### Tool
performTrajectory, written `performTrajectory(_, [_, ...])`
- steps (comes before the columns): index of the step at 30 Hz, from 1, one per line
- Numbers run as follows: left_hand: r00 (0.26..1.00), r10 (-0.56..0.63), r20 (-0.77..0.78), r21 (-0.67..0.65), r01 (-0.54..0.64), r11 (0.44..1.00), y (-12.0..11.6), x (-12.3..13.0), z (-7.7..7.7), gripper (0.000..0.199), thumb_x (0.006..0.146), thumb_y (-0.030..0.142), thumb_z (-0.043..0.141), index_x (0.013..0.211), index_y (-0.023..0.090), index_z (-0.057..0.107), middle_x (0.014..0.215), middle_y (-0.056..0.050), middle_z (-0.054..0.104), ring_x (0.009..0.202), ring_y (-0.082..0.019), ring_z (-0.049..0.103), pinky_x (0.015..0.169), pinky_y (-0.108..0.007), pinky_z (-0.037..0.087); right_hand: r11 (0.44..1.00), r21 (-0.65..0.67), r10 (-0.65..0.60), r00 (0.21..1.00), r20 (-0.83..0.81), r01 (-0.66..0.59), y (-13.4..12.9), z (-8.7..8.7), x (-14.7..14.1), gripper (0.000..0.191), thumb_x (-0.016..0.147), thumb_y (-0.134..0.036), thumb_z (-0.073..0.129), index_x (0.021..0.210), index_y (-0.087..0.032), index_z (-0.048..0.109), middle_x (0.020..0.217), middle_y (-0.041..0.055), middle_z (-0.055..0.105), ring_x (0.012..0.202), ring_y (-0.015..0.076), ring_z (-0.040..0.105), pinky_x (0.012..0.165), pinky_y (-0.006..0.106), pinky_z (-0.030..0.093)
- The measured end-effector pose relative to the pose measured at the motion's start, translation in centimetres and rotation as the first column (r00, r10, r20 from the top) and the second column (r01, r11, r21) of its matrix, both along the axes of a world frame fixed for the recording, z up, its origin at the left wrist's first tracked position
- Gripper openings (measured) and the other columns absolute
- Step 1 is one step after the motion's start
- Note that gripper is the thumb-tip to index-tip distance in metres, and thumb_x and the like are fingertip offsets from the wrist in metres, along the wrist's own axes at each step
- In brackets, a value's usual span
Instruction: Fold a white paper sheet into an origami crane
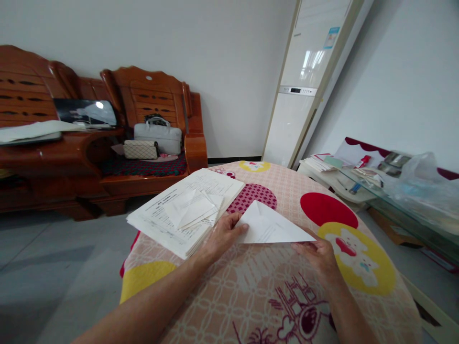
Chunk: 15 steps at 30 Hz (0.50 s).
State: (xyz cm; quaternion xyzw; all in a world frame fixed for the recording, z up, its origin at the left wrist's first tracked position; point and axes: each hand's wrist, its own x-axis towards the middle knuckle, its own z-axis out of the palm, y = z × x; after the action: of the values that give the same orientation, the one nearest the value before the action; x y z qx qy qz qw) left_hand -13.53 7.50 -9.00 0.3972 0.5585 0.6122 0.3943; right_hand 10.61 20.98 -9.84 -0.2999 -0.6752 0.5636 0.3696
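A sheet of white paper folded into a triangle [270, 225] is held between my hands just over the table, its long folded edge toward me and its point away. My left hand [226, 232] pinches its left corner, thumb on top. At the right corner my right hand [317, 253] grips the paper, with its fingers partly under the edge. Left of my left hand lies a thick stack of printed paper [161, 220]. Several small folded paper pieces [201, 209] rest on that stack.
A patterned cloth covers the round table [211, 306]. To the right stands a glass-topped stand [405, 200] with a plastic bag [426, 177] and papers. Behind are a wooden sofa [195, 148] holding bags and a tall white air conditioner [292, 114].
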Motion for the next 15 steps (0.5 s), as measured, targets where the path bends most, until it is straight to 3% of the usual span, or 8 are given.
performTrajectory(2, [0.990, -0.017, 0.143, 0.017, 0.015, 1.000, -0.1, 0.3, 0.3, 0.035, 0.073, 0.044, 0.072, 0.087, 0.014, 0.060, 0.073, 0.000, 0.062, 0.055, -0.010, 0.053, 0.049, -0.018, 0.037, 0.999, 0.030, -0.029, 1.000, 0.008, 0.029, -0.1, 0.0, 0.1, 0.043, 0.068, -0.034, 0.078, 0.108, -0.019, 0.072, 0.101, 0.0072, 0.074, 0.093, 0.0274, 0.067, 0.080, 0.035, 0.054])
performTrajectory(5, [0.951, -0.051, 0.305, 0.037, 0.041, 0.998, -0.2, 0.6, 0.6, 0.034, 0.071, 0.039, 0.077, 0.089, 0.015, 0.061, 0.076, -0.001, 0.066, 0.057, -0.011, 0.058, 0.052, -0.019, 0.043, 0.996, 0.026, -0.079, 0.996, -0.039, 0.080, -0.6, 0.5, 0.2, 0.023, 0.073, -0.036, 0.075, 0.088, -0.018, 0.075, 0.084, 0.0050, 0.075, 0.083, 0.0250, 0.068, 0.076, 0.033, 0.053])
performTrajectory(8, [0.907, -0.072, 0.416, 0.052, 0.056, 0.997, -0.2, 0.9, 1.0, 0.034, 0.069, 0.035, 0.079, 0.092, 0.015, 0.063, 0.080, -0.003, 0.069, 0.062, -0.013, 0.063, 0.056, -0.021, 0.048, 0.998, -0.029, -0.066, 0.979, -0.192, 0.061, -1.4, 1.1, -0.1, 0.025, 0.075, -0.038, 0.071, 0.092, -0.019, 0.073, 0.087, 0.0054, 0.075, 0.083, 0.0240, 0.067, 0.076, 0.033, 0.052])
performTrajectory(11, [0.878, -0.062, 0.475, 0.058, 0.039, 0.998, -0.1, 1.3, 1.1, 0.036, 0.068, 0.034, 0.080, 0.093, 0.015, 0.063, 0.083, -0.005, 0.071, 0.067, -0.015, 0.066, 0.062, -0.023, 0.051, 0.995, -0.096, -0.021, 0.975, -0.221, 0.000, -2.1, 1.4, -0.5, 0.034, 0.073, -0.035, 0.074, 0.103, -0.021, 0.070, 0.095, 0.0071, 0.075, 0.085, 0.0242, 0.068, 0.073, 0.032, 0.052])
performTrajectory(15, [0.896, 0.003, 0.444, 0.022, -0.015, 1.000, 0.1, 1.2, 0.6, 0.037, 0.068, 0.035, 0.078, 0.095, 0.013, 0.064, 0.082, -0.007, 0.072, 0.067, -0.017, 0.067, 0.064, -0.026, 0.052, 0.960, -0.270, 0.026, 0.986, -0.167, -0.071, -2.3, 1.3, -0.9, 0.026, 0.070, -0.032, 0.076, 0.092, -0.018, 0.071, 0.083, 0.0069, 0.075, 0.069, 0.0214, 0.067, 0.063, 0.030, 0.051])
